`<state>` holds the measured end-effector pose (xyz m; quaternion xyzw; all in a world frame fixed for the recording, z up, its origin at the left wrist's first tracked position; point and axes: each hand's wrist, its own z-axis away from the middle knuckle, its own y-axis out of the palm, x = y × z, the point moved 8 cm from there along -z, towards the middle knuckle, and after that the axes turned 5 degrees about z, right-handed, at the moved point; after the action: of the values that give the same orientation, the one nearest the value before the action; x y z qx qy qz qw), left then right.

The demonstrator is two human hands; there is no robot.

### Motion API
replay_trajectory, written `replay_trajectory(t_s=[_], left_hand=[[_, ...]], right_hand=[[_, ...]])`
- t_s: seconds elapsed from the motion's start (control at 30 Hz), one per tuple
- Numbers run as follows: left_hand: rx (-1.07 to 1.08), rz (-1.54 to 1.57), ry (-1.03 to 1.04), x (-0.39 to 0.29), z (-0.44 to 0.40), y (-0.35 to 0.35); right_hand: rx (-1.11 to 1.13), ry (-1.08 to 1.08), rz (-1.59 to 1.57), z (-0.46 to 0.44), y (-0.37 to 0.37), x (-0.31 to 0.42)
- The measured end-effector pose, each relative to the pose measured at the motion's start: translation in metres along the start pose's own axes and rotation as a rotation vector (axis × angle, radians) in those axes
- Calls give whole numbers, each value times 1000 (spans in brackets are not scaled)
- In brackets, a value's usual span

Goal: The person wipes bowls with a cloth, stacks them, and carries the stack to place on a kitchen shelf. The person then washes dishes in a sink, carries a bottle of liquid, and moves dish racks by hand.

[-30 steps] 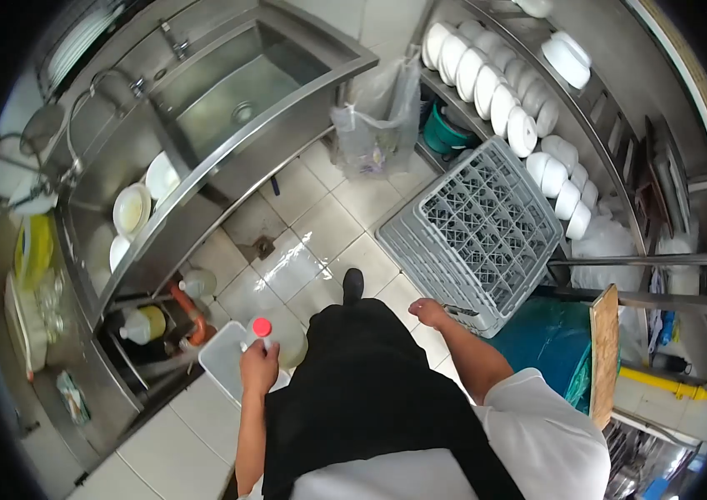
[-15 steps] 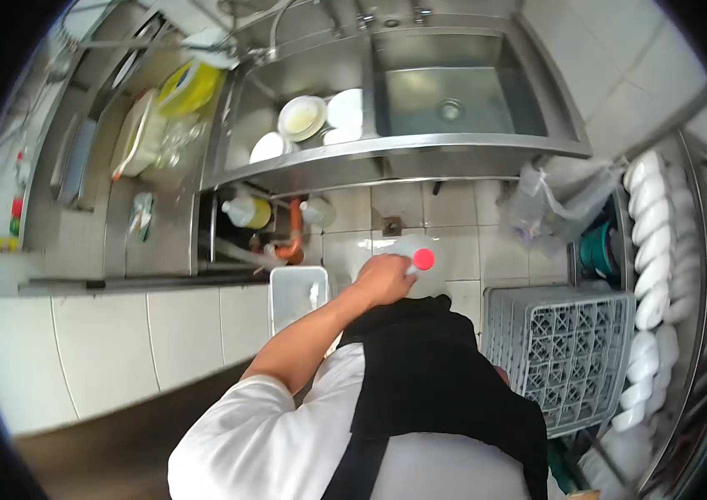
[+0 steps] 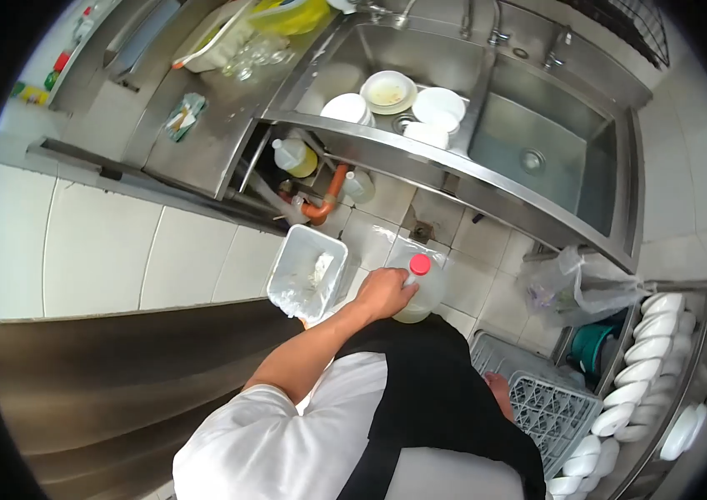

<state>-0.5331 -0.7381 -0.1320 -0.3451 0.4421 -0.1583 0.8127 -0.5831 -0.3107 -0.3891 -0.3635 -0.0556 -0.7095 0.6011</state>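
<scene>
My left hand is closed round the handle of a translucent plastic jug with a red cap. The jug is upright in front of my black apron, with pale yellowish liquid showing low in it. My right hand shows only in part beside the apron, near a grey dish rack; its fingers cannot be made out clearly. To the left of the jug stands a white plastic bin with a liner and some scraps inside.
White plates and bowls lie in the left basin of the steel sink. Under the counter are another jug with yellow liquid and an orange pipe. A plastic bag hangs at right, near shelves of stacked white dishes.
My view has turned, so the sink now slants down to the right. More of the jug's body shows below its cap, still held in my left hand. More of my right hand is visible.
</scene>
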Motion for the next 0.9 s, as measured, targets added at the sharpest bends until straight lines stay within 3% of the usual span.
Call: replay_trajectory(t_s=[0.1,0.23,0.53,0.63,0.7,0.73,0.8,0.83,0.9], left_hand=[[-58,40,-130,35,4,-16],[-106,35,-103,73,-1,-34],[63,-28,-17,88,-33,-66],[93,-79,118,101,-51,-55],[210,-139,87,90,-56,-59],[199,-169,174,88,-58,-54],[234,-174,227,70,-60,-53],[290,-195,253,59,-62,-49],[374,-256,313,38,-70,-31]], right_hand=[[-38,43,-56,-13,-10,-2],[-59,76,-12,-30,-16,24],[-141,-72,57,-52,13,90],[-199,-157,235,-54,38,75],[-279,-243,575,-36,43,104],[-321,-190,609,-25,44,119],[-436,-27,528,-45,75,73],[-402,319,-62,-2,53,112],[-679,196,-270,4,67,100]])
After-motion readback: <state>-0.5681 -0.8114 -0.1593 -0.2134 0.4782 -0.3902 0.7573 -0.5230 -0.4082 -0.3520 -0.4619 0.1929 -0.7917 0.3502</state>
